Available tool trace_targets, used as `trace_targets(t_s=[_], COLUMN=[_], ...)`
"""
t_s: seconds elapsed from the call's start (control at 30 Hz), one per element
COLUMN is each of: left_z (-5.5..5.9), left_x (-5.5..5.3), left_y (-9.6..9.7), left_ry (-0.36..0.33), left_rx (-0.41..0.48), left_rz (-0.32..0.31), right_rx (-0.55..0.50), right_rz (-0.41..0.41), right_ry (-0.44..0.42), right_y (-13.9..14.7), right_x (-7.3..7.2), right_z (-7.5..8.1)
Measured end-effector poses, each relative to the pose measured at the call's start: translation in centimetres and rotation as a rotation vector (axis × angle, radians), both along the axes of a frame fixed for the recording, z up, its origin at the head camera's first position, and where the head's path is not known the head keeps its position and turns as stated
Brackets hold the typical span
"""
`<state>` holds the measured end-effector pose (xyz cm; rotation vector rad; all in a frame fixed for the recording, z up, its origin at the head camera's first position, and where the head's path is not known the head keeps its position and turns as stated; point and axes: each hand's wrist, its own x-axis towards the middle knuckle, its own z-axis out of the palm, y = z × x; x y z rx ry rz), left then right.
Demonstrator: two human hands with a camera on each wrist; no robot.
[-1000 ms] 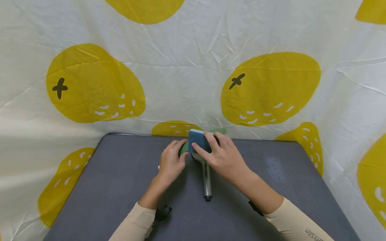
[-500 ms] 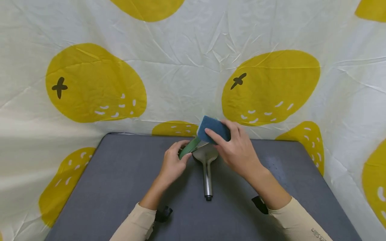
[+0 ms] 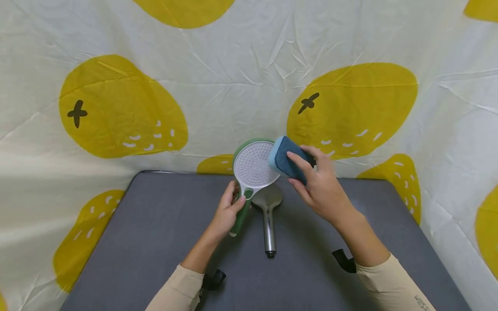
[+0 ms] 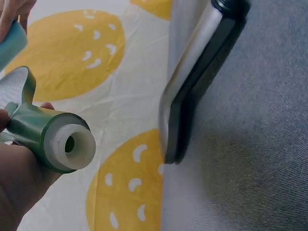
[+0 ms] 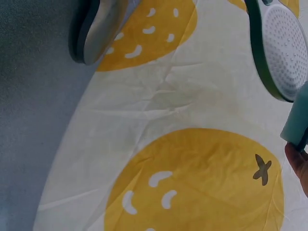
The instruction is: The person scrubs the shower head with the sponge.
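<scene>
In the head view a green shower head (image 3: 256, 165) with a pale, nubbed spray face is held up by its handle. My left hand (image 3: 227, 211) grips that handle, thumb along its front; the hollow handle end (image 4: 74, 144) points at the left wrist camera. My right hand (image 3: 320, 185) pinches a blue two-tone sponge (image 3: 289, 160) between thumb and fingers. The sponge's light edge overlaps the right rim of the spray face; whether they touch I cannot tell. Below them a second, silver shower head (image 3: 268, 224) lies on the table, spray side hidden.
The dark grey table (image 3: 163, 242) ends at a white cloth backdrop (image 3: 233, 108) printed with yellow fruit. Black straps (image 3: 214, 280) hang at both wrists.
The green shower head has turned from edge-on so that its spray face shows. My right hand has moved right with the sponge and uncovered the silver shower head.
</scene>
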<state>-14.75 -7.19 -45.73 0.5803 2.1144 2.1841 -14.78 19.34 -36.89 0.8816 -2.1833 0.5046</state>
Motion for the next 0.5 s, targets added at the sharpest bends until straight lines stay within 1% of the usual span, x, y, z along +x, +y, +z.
trace_targets(t_s=[0.03, 0.1, 0.2, 0.27, 0.37, 0.43, 0.5], left_z=[0.0, 0.0, -0.2, -0.3, -0.7, -0.9, -1.1], left_x=[0.0, 0.0, -0.1, -0.2, -0.4, -0.5, -0.6], left_y=[0.1, 0.3, 0.7, 0.9, 1.2, 1.4, 1.4], left_ry=[-0.013, -0.029, -0.053, -0.084, -0.144, -0.188, -0.216], left_rx=[0.016, 0.017, 0.003, 0.014, 0.073, 0.135, 0.196], left_rz=[-0.002, 0.015, 0.067, 0.108, 0.147, 0.157, 0.173], right_rx=[0.001, 0.003, 0.007, 0.012, 0.018, 0.016, 0.014], right_rz=[0.002, 0.005, 0.019, 0.033, 0.054, 0.066, 0.075], right_ry=[-0.002, -0.006, -0.007, -0.003, 0.003, 0.012, 0.016], right_y=[0.0, 0.0, 0.0, -0.1, -0.2, -0.2, -0.1], right_x=[0.0, 0.0, 0.1, 0.2, 0.4, 0.5, 0.7], right_z=[-0.1, -0.3, -0.5, -0.6, -0.7, -0.8, -0.9])
